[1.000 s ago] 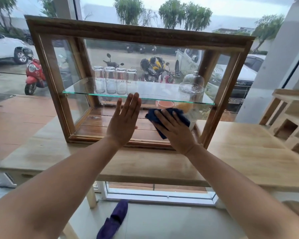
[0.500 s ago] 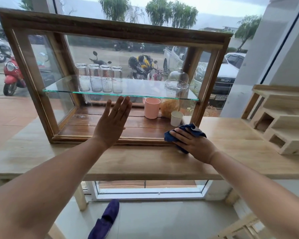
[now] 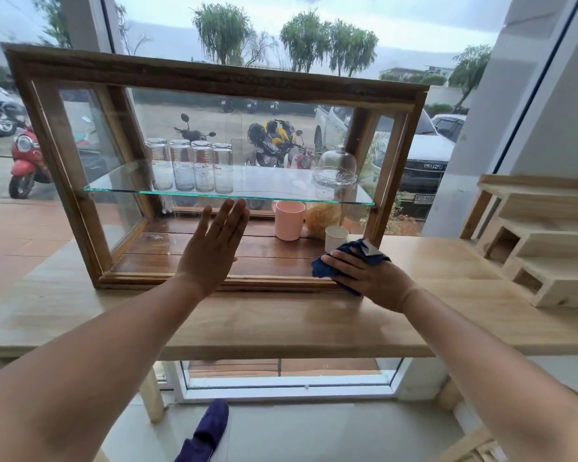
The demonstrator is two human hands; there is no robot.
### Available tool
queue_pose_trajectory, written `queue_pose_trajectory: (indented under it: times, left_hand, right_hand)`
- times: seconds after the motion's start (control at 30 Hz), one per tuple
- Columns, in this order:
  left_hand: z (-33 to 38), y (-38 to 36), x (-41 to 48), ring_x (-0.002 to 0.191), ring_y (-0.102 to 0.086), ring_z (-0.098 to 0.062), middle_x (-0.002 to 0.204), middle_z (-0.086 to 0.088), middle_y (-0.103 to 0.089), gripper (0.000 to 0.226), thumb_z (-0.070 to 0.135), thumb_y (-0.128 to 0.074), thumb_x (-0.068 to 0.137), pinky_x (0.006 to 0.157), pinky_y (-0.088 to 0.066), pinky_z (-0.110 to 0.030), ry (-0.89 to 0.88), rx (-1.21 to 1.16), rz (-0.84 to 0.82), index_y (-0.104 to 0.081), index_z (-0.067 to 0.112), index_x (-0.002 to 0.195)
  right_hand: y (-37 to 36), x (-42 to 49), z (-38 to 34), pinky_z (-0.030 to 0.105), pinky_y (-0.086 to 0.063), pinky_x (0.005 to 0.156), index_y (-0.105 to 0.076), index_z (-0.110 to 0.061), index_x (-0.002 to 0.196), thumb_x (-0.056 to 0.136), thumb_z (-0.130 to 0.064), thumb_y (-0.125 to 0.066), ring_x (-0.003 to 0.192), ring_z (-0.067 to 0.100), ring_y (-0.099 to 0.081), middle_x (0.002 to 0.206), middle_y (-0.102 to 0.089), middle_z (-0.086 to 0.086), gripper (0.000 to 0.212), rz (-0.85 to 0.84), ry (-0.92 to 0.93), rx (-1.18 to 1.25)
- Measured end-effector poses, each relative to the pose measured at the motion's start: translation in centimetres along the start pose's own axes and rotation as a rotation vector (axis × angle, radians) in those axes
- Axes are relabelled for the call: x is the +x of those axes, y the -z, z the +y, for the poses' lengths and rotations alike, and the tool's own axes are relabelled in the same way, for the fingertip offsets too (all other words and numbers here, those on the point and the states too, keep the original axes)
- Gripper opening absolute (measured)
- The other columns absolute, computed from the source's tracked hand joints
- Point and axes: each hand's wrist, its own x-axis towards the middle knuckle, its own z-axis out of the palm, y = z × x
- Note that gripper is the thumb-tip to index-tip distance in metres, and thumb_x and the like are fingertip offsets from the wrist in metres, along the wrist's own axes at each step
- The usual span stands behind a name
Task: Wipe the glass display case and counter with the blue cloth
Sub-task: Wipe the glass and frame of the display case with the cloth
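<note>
A wood-framed glass display case (image 3: pixel 214 81) stands on a pale wooden counter (image 3: pixel 281 325). My left hand (image 3: pixel 214 248) lies flat, fingers spread, against the lower middle of the front glass. My right hand (image 3: pixel 371 278) presses the dark blue cloth (image 3: pixel 324 266) on the bottom right corner of the case, where the frame meets the counter. Most of the cloth is hidden under my palm. Inside, several upturned glasses (image 3: pixel 191 165) and a glass dome (image 3: pixel 336 168) stand on a glass shelf (image 3: pixel 121 188).
Below the shelf sit a pink mug (image 3: pixel 289 220), a jar of snacks (image 3: pixel 322 218) and a small white cup (image 3: pixel 336 238). A stepped wooden rack (image 3: pixel 548 241) occupies the counter's right end. A blue slipper (image 3: pixel 211 428) lies on the floor beneath.
My right hand slid the cloth from the middle of the glass down to the bottom right corner and stays there. My left hand kept its place on the glass.
</note>
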Motion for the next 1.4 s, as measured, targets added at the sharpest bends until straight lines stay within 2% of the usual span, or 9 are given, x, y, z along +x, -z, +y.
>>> queue_pose_trajectory:
  times: [0.13,0.4,0.5,0.7,0.8,0.9,1.03,1.3,1.4]
  left_hand:
    - [0.6,0.3,0.1,0.154,-0.014,-0.039,0.166,-0.021,-0.001,0.116,0.043,-0.077,0.079,0.123,-0.019,-0.060,0.028,0.054,0.007,-0.005,-0.002,0.159]
    - [0.2,0.4,0.0,0.155,-0.007,-0.036,0.167,-0.019,0.004,0.113,0.048,-0.074,0.081,0.124,-0.015,-0.059,0.019,0.030,0.015,-0.008,0.001,0.160]
    - [0.2,0.4,0.0,0.156,-0.002,-0.037,0.167,-0.019,0.006,0.112,0.046,-0.070,0.085,0.125,-0.011,-0.060,0.015,0.018,0.008,0.000,0.001,0.160]
    - [-1.1,0.3,-0.2,0.156,0.002,-0.034,0.168,-0.016,0.011,0.107,0.037,-0.066,0.088,0.124,-0.009,-0.061,-0.063,0.057,0.032,0.005,0.003,0.160]
    - [-2.5,0.3,-0.3,0.157,-0.002,-0.033,0.169,-0.015,0.008,0.109,0.038,-0.071,0.084,0.125,-0.009,-0.060,-0.116,0.030,0.095,-0.003,0.004,0.161]
    - [-3.8,0.5,0.0,0.157,-0.001,-0.036,0.170,-0.017,0.006,0.119,0.058,-0.070,0.080,0.125,-0.007,-0.060,-0.072,-0.021,0.129,-0.002,0.003,0.161]
    - [-5.1,0.7,0.8,0.157,0.001,-0.035,0.170,-0.015,0.005,0.125,0.068,-0.068,0.078,0.125,-0.005,-0.060,-0.028,-0.041,0.103,0.000,0.004,0.161]
    - [-5.7,0.8,0.8,0.156,0.009,-0.036,0.169,-0.015,0.013,0.124,0.063,-0.069,0.081,0.125,-0.002,-0.060,-0.054,-0.017,0.075,0.005,0.004,0.160]
    - [-7.2,0.9,0.7,0.157,0.005,-0.035,0.170,-0.015,0.007,0.114,0.064,-0.061,0.086,0.125,-0.007,-0.060,-0.075,-0.035,0.134,0.002,0.006,0.161]
  right_hand:
    - [2.6,1.0,4.0,0.049,-0.035,0.116,-0.051,-0.014,0.144,0.095,0.005,-0.028,0.141,0.036,-0.040,0.156,-0.037,0.019,0.057,0.081,-0.216,0.013]
    - [7.1,10.2,9.1,0.048,-0.020,0.123,-0.044,-0.010,0.148,0.081,0.010,-0.054,0.148,0.040,-0.024,0.158,-0.028,0.026,0.070,0.501,-0.920,0.192]
    - [5.4,11.6,3.0,0.049,-0.015,0.124,-0.037,-0.015,0.152,0.079,0.006,-0.059,0.150,0.037,-0.019,0.161,-0.023,0.021,0.078,0.380,-0.664,0.234]
    - [2.0,7.2,-2.2,0.046,-0.027,0.114,-0.049,-0.021,0.145,0.086,-0.005,-0.069,0.141,0.026,-0.042,0.155,-0.041,0.009,0.065,0.098,-0.085,0.005]
    - [3.2,9.1,2.1,0.052,-0.028,0.118,-0.040,-0.016,0.150,0.098,0.007,-0.036,0.143,0.034,-0.037,0.157,-0.035,0.018,0.057,0.258,-0.224,0.016]
    - [6.1,12.8,6.5,0.052,-0.018,0.123,-0.034,-0.011,0.153,0.086,0.011,-0.040,0.151,0.037,-0.017,0.162,-0.016,0.021,0.071,0.395,-0.548,0.184]
    - [9.0,17.3,7.6,0.054,-0.018,0.122,-0.043,-0.004,0.147,0.085,0.010,-0.047,0.148,0.041,-0.023,0.157,-0.026,0.028,0.063,0.619,-0.846,0.291]
    - [4.9,14.4,0.0,0.049,-0.040,0.113,-0.048,-0.008,0.145,0.085,0.000,-0.051,0.141,0.034,-0.042,0.154,-0.040,0.019,0.060,0.283,-0.145,0.069]
    - [6.0,14.8,2.0,0.048,-0.039,0.113,-0.046,-0.010,0.147,0.088,0.001,-0.048,0.140,0.034,-0.042,0.154,-0.040,0.019,0.060,0.280,-0.186,0.045]
